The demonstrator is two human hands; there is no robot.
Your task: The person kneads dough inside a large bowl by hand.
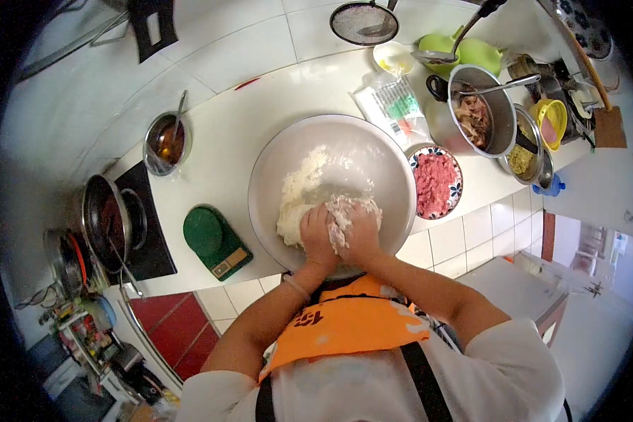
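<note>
A wide white bowl with a dark rim stands on the counter in front of me. Loose flour lies in its left half, with a smooth pale mass beside my left hand. Both hands are inside the bowl, near its front edge. My left hand and my right hand meet around a rough, floury lump of dough. The fingers of both curl round the lump, and their tips are partly hidden in it.
Left of the bowl are a green kitchen scale, a pot of dark liquid and a pan on the hob. At right are minced meat, a flour bag, a pot of meat and a yellow basket.
</note>
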